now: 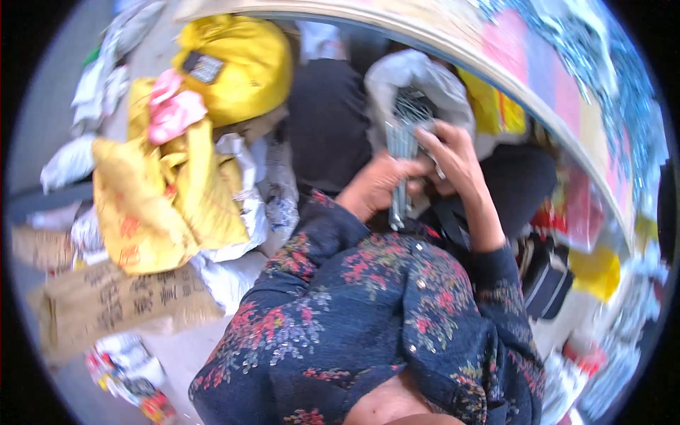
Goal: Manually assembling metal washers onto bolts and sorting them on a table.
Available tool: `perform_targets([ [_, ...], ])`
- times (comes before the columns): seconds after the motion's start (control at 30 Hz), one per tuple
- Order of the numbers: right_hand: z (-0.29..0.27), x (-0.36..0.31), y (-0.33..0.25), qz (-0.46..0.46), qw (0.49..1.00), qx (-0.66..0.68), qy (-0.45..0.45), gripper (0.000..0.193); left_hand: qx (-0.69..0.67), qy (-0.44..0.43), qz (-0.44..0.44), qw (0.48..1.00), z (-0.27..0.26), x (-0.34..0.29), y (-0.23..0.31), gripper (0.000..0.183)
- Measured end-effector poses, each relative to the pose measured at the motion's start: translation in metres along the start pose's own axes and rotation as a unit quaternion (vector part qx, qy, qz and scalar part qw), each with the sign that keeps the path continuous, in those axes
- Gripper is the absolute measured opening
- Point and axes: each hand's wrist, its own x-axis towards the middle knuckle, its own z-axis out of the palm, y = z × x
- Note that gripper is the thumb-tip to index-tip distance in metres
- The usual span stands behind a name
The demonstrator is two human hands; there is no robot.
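Observation:
A bundle of long, thin, silver-grey metal pieces [402, 145] stands between my hands in front of my chest; blur hides their exact kind. My left hand [379, 184] is closed round the bundle's lower part, thumb across it. Against the upper right side of the bundle, my right hand [455, 159] has its fingers bent and closed. Some of its fingertips are hidden behind the pieces. Just beyond both hands, a grey-white sack [451, 81] gapes with its rim folded back. Similar loose thin metal pieces [413, 106] lie inside it.
A table edge [559, 117] curves along the far right, with shiny bluish plastic packets [623, 92] on top. To the left are a full yellow sack [248, 71], a crumpled yellow sack [145, 205] and flattened brown cardboard [127, 304]. A black bag [549, 283] sits at the right.

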Motion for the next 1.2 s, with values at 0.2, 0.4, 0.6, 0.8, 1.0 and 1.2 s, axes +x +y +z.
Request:
perform_targets([
  [0.2, -0.031, -0.018, 0.010, 0.026, 0.961, 0.264, 0.085, 0.021, 0.039, -0.125, -0.020, 0.991, 0.019, -0.018, -0.012, 0.023],
  [0.4, -0.057, -0.029, -0.014, -0.111, 0.916, 0.280, 0.264, 0.018, -0.015, -0.177, -0.024, 0.984, -0.008, -0.025, -0.027, 0.015],
  [0.6, -0.049, -0.066, -0.025, -0.386, 0.859, -0.047, 0.332, 0.014, -0.052, -0.127, -0.036, 0.990, 0.060, -0.001, 0.009, 0.034],
  [0.8, -0.040, -0.075, -0.028, -0.470, 0.801, -0.142, 0.343, 0.027, -0.156, -0.074, 0.069, 0.983, 0.086, 0.013, 0.018, 0.018],
  [1.0, -0.021, -0.079, -0.005, -0.417, 0.840, -0.091, 0.336, 0.047, -0.211, -0.107, 0.089, 0.968, 0.089, 0.021, 0.005, 0.014],
  [1.2, -0.022, -0.079, 0.015, -0.401, 0.847, 0.006, 0.350, 0.040, -0.178, -0.129, 0.033, 0.975, 0.084, 0.038, -0.007, 0.012],
])
